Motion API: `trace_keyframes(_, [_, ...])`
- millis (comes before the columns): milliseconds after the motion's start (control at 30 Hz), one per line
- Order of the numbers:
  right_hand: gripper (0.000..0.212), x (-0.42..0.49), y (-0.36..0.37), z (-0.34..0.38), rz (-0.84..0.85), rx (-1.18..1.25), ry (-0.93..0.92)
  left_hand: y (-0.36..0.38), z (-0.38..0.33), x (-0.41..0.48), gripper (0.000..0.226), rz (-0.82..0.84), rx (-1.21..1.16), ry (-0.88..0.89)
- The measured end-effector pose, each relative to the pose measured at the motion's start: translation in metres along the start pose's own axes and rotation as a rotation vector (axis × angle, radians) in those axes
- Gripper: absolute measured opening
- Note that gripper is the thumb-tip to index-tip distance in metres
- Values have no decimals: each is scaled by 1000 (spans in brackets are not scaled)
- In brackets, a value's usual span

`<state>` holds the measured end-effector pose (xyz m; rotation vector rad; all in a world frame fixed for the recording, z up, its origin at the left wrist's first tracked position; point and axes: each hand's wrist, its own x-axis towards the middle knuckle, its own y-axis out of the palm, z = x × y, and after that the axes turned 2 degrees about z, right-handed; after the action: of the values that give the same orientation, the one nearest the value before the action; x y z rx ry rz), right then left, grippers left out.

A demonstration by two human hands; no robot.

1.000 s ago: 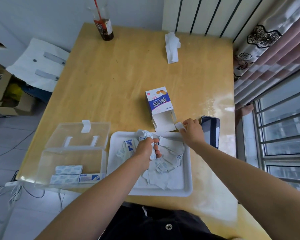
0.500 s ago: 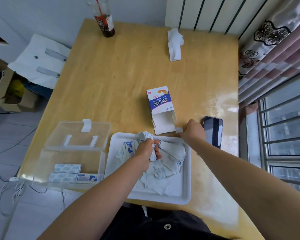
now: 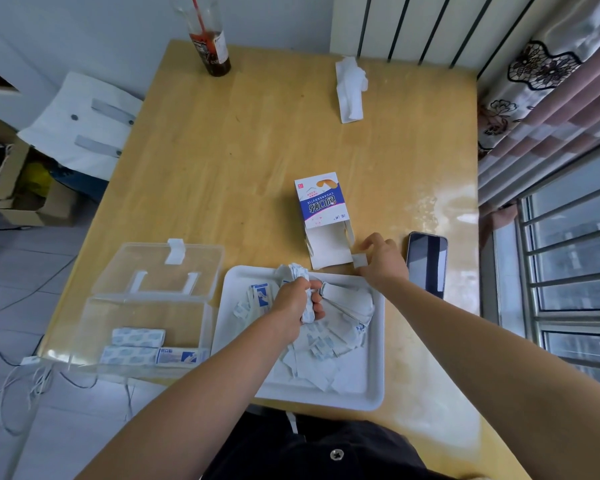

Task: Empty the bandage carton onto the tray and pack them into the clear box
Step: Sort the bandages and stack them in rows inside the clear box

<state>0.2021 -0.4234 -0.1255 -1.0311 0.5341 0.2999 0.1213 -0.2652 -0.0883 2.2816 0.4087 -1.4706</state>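
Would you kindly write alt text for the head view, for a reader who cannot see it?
A person's left hand grips a bundle of bandages over a white tray strewn with more; the right hand pinches a white piece beside the opened bandage carton. An open clear box at left holds a few bandages.

Your table point(image 3: 257, 150) holds: phone point(image 3: 426, 261) right edge; tissue point(image 3: 350, 88) far side; bottle point(image 3: 212, 53) far corner. Cardboard box point(image 3: 14, 202) on floor, left.
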Motion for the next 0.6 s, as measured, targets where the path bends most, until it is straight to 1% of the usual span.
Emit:
trace_keyframes(100, [23, 2, -1, -1, 53, -38, -1, -1, -1, -1, 28, -1, 1, -5])
trace_keyframes(133, [17, 1, -1, -1, 47, -25, -3, -1, -1, -3, 28, 0, 2, -9])
trace_keyframes(200, [9, -4, -4, -2, -33, 64, -37, -1, -1, -4, 27, 2, 1, -13])
trace_keyframes(267, [7, -15, -7, 1, -93, 226, -131, -1, -2, -4, 28, 5, -1, -14])
trace_keyframes(333, [7, -32, -9, 7, -44, 525, -197, -2, -1, -5, 29, 19, 3, -10])
trace_keyframes(400, [14, -49, -8, 14, 25, 760, -218, -3, -1, -6, 31, 29, 2, -1])
trace_keyframes(500, [29, -72, -1, 17, 131, 936, -213, -6, 0, -10, 31, 11, 20, 24])
trace_keyframes(533, [28, -76, 2, 17, 159, 959, -204, -7, 0, -12, 30, 10, 4, 16])
trace_keyframes(600, [16, -84, 9, 14, 195, 987, -186, -11, 1, -13, 28, 34, -14, 18])
